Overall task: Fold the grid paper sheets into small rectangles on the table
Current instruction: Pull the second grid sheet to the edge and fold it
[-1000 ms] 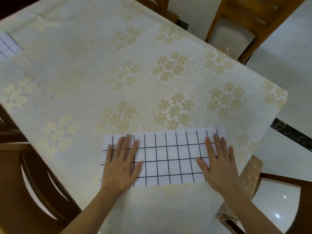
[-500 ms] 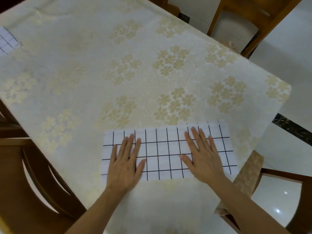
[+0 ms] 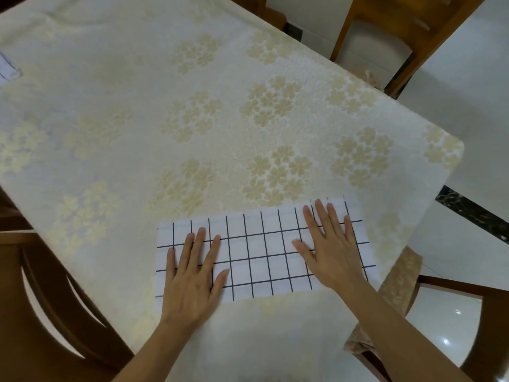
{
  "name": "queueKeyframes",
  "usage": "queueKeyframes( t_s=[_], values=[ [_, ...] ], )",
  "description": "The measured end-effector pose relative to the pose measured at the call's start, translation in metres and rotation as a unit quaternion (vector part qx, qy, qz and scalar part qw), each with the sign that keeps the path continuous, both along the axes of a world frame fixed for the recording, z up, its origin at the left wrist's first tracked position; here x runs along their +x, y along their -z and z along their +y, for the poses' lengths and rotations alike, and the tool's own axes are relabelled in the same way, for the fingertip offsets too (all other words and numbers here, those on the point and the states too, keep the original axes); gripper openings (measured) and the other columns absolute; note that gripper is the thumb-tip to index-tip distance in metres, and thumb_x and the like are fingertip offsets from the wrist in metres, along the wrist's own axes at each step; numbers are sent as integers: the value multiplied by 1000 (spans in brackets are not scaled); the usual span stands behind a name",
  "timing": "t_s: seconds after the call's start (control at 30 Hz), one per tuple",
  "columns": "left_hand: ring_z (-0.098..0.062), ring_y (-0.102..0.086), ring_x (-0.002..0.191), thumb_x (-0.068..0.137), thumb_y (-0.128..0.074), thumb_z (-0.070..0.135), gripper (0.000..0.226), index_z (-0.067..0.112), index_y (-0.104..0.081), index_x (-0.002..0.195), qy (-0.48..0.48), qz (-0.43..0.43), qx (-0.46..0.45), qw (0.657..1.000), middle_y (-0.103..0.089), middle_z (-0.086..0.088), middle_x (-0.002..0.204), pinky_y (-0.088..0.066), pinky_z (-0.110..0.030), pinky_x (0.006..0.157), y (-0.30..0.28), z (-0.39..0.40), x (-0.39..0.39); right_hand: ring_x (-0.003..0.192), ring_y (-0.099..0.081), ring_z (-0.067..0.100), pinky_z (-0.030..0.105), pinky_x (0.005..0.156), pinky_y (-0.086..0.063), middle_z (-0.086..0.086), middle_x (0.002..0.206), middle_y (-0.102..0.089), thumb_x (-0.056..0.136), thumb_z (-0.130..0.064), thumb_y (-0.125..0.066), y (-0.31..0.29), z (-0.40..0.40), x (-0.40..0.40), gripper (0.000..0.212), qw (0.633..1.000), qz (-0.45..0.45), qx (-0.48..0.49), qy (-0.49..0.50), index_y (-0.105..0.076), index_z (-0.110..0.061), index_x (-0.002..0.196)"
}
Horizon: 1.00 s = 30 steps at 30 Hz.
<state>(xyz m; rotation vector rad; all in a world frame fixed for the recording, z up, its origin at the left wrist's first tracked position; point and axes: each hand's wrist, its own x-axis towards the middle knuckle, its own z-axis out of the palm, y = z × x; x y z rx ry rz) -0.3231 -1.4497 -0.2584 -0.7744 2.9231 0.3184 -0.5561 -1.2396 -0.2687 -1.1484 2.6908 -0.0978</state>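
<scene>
The fingers of the left hand are held straight and slightly spread, pressed flat on the left part of the grid paper sheet; nothing is grasped. The fingers of the right hand are likewise extended and laid flat on the right part of the same sheet. The sheet is white, ruled with black lines into squares, and shaped as a long horizontal strip lying flat. It is located at 6 o'clock on the table, near the nearest edge.

One sheet is found under the two hands. The corner of a second paper item is seen at 10 o'clock, cut off by the picture edge; its details cannot be told.

The table is covered by a cream tablecloth with pale gold flower clusters. Three wooden chairs are counted: one at 1 o'clock, one at 8 o'clock, one at 4 o'clock. A glossy white tiled floor with a dark strip is visible at 3 o'clock.
</scene>
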Motion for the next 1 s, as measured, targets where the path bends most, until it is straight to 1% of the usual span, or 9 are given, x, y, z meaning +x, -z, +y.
queueKeyframes(
  t_s=[0.23,0.43,0.6,0.77,1.0],
  values=[
    [-26,-10,153,98,-28,54,65,24,-23,156,-3,0,-4,1000,-11,-7,166,-16,-59,119,-1,1,5,154,0,26,56,122,-12,3,168,-1,99,-67,-18,3,-5,-7,76,1000,4,0,-15,-6,-24,160],
    [-26,-9,153,99,-28,55,66,24,-21,157,-4,-9,-4,1000,-10,-7,166,-19,-59,118,-1,4,14,154,0,27,58,121,-14,3,168,-1,98,-67,-19,4,-9,-15,76,999,3,-2,-37,-7,-24,160],
    [-24,-11,153,98,-32,54,65,26,-25,156,-13,13,-5,1000,-13,-5,166,-16,-57,119,-5,-2,4,154,-1,28,58,122,-12,5,168,-5,98,-66,-23,-2,-14,-9,76,999,11,-25,-27,-9,-23,160],
    [-24,-5,153,99,-27,54,66,26,-16,158,-31,-5,-11,999,-5,-4,167,-14,-59,119,1,-18,1,154,2,27,59,122,-11,3,168,1,98,-67,-19,2,-11,-2,76,1000,2,-19,-19,-5,-25,160],
    [-24,-4,153,99,-24,55,66,27,-14,158,-41,-7,-19,999,-4,-5,167,-12,-59,120,4,-17,4,154,4,27,59,121,-12,3,168,2,97,-66,-21,4,-15,-7,76,1000,7,-3,-19,-4,-26,159]
  ],
)
